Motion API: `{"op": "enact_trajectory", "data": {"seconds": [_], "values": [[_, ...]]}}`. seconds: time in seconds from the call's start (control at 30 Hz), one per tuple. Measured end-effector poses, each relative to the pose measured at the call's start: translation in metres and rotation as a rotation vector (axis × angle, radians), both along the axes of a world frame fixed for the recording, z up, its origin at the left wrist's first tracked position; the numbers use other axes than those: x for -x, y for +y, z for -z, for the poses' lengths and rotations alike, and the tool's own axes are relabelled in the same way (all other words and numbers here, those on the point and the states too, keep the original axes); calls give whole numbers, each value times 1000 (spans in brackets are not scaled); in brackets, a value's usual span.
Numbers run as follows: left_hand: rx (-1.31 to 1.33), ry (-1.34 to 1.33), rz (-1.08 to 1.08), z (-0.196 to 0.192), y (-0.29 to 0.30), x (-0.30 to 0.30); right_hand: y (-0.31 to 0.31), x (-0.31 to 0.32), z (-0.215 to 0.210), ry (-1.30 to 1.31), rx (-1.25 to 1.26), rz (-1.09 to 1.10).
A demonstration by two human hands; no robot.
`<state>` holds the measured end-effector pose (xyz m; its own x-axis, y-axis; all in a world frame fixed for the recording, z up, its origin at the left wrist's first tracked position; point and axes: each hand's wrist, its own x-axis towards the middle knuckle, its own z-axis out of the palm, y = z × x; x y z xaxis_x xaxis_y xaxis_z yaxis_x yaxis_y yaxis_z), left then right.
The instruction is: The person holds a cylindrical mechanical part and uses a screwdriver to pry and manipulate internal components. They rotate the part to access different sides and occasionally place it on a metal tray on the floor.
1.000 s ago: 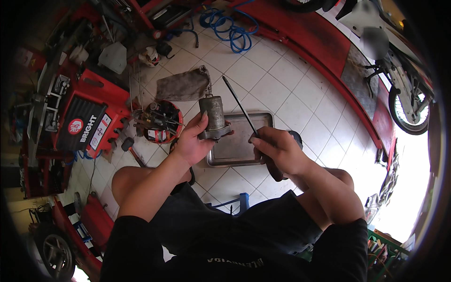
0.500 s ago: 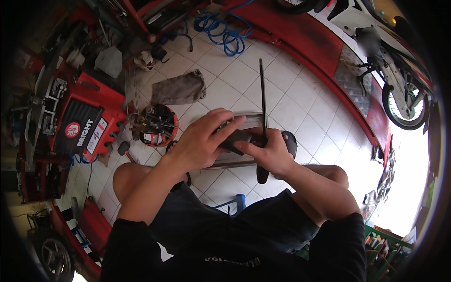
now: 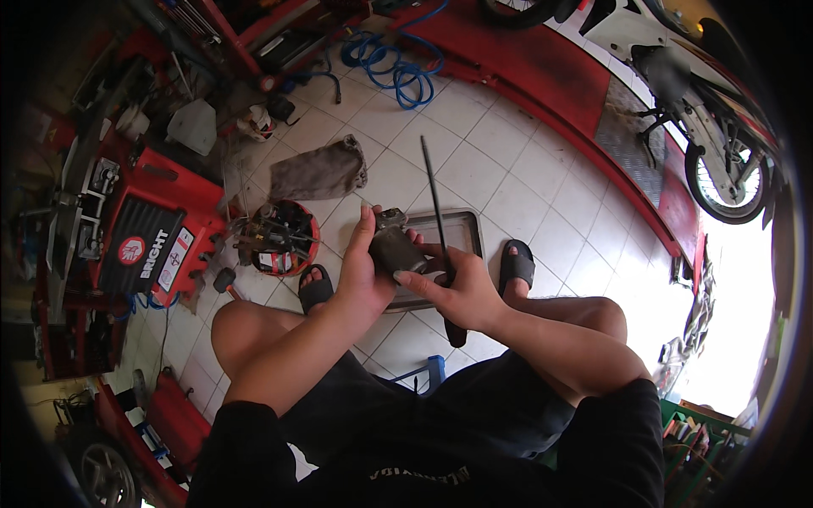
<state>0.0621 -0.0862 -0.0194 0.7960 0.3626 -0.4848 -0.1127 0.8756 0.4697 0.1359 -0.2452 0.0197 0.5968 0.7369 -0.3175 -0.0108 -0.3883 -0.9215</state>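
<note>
Seated over a tray (image 3: 468, 222) on the tiled floor, the left hand (image 3: 362, 269) clamps a dark cylindrical part (image 3: 395, 247) while the right hand (image 3: 464, 296), fingers closed on a screwdriver (image 3: 439, 216) pointing up, touches it; work looks midway.

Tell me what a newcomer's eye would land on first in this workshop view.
At the centre, the left hand grips a dark cylindrical metal part while the right hand holds a long screwdriver, shaft pointing up, over a grey metal tray on the white tiled floor. A red tool cart stands at the left, and a motorcycle is parked at the upper right.
</note>
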Motion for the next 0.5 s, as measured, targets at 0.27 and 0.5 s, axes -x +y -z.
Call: {"op": "enact_trajectory", "data": {"seconds": [0.27, 0.5], "values": [[-111, -9, -58, -3, 41, -13, -14, -8, -19, 59, -26, -215], [-138, 19, -32, -11, 49, -11, -20, -10, -21, 396, 96, -312]]}}
